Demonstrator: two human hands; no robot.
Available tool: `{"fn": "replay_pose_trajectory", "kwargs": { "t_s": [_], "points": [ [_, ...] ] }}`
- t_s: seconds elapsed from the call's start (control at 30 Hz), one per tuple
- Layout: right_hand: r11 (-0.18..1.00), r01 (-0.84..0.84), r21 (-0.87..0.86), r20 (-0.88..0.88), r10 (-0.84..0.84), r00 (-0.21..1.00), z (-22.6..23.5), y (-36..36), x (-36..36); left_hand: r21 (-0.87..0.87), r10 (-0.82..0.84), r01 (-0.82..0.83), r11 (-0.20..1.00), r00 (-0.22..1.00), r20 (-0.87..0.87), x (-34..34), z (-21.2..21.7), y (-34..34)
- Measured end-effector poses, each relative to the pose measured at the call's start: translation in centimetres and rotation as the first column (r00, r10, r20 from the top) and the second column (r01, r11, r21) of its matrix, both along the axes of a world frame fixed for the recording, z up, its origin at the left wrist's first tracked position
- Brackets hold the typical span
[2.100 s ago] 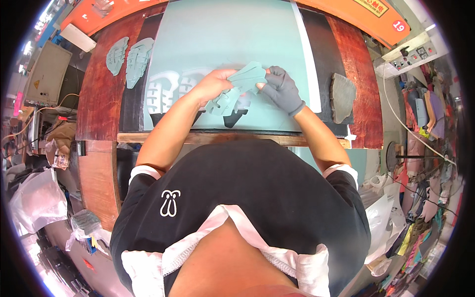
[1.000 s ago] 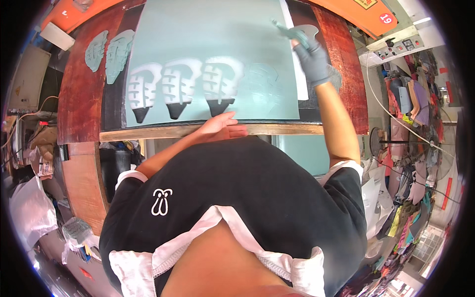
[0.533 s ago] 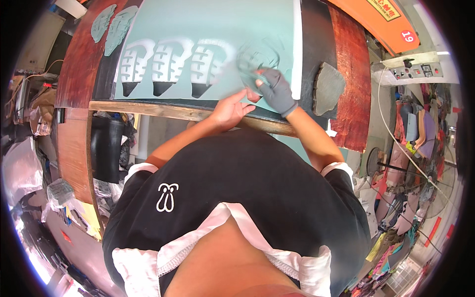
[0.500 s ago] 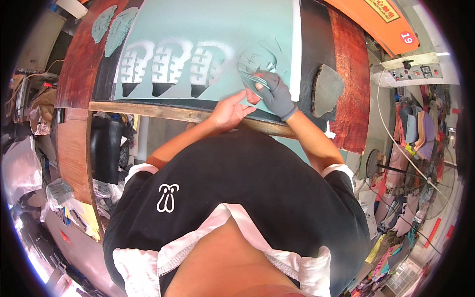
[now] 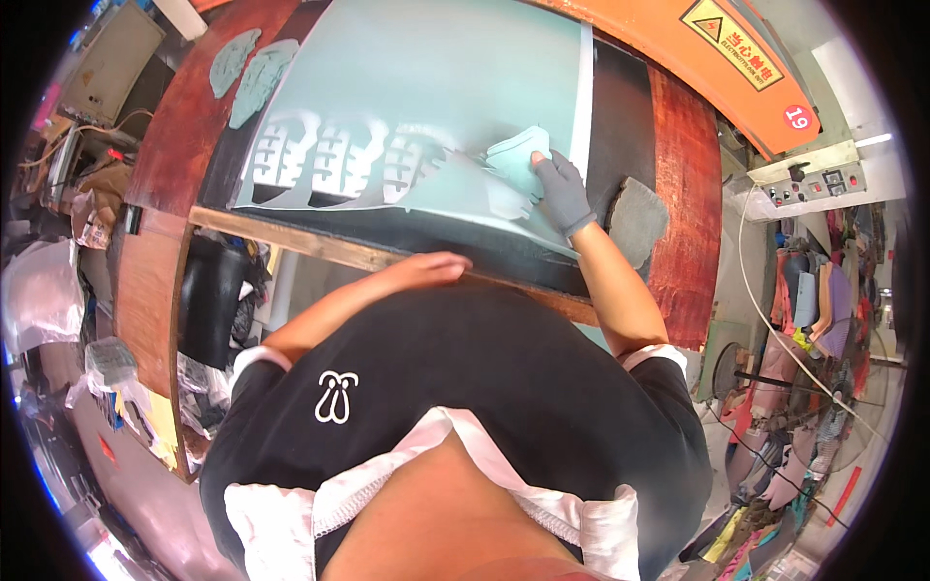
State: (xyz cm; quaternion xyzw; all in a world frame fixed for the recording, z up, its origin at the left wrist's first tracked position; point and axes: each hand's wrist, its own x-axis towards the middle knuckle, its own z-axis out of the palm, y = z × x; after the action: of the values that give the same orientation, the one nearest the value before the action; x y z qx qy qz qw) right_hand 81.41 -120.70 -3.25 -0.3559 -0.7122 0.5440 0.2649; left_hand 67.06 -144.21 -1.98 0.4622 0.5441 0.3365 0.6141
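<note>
My right hand (image 5: 564, 192), in a grey glove with bare fingertips, is closed on a small stack of thin pale green cut pieces (image 5: 523, 160). The stack is above the right part of a large pale green sheet (image 5: 436, 68) on the table. A row of scalloped cut-outs (image 5: 334, 160) runs along the sheet's near side, and its near edge looks wavy. My bare left hand (image 5: 436, 269) is just in front of the table's wooden edge, fingers stretched out and close together, with nothing visible in it; its fingertips are slightly blurred.
Two pale green cut pieces (image 5: 260, 82) rest at the table's far left. A grey scalloped slab (image 5: 639, 223) lies on the right. An orange machine beam (image 5: 668, 39) crosses the far right above the table, near a switch box (image 5: 809, 187). A wooden strip (image 5: 291, 237) borders the near edge.
My right hand has raised the cut pieces and moved slightly right. My left hand has come away from them, toward my body. The sheet's near edge has become wavy.
</note>
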Motion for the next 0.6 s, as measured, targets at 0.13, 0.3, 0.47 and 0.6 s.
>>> {"fn": "replay_pose_trajectory", "kwargs": {
  "t_s": [0.13,0.3,0.47,0.6],
  "points": [
    [0.988,-0.043,-0.148,-0.023,0.04,0.999,0.3,0.8,-1.8,0.569,0.471,-0.399,0.719,0.882,0.022,-2.6,4.6,2.3],
    [0.985,0.007,-0.173,0.05,0.001,0.999,1.1,0.2,-2.1,0.732,0.661,0.295,0.614,0.314,-0.681,-1.2,5.6,5.4],
    [0.991,-0.09,-0.098,0.042,0.095,0.995,-0.2,0.8,-2.0,0.468,0.423,0.477,0.743,0.207,-0.882,-1.3,3.9,6.1],
    [0.948,0.235,-0.214,-0.084,-0.258,0.963,-0.6,5.6,-2.9,0.301,0.214,0.771,0.561,0.216,-0.953,-1.5,0.0,5.8]
  ]
}}
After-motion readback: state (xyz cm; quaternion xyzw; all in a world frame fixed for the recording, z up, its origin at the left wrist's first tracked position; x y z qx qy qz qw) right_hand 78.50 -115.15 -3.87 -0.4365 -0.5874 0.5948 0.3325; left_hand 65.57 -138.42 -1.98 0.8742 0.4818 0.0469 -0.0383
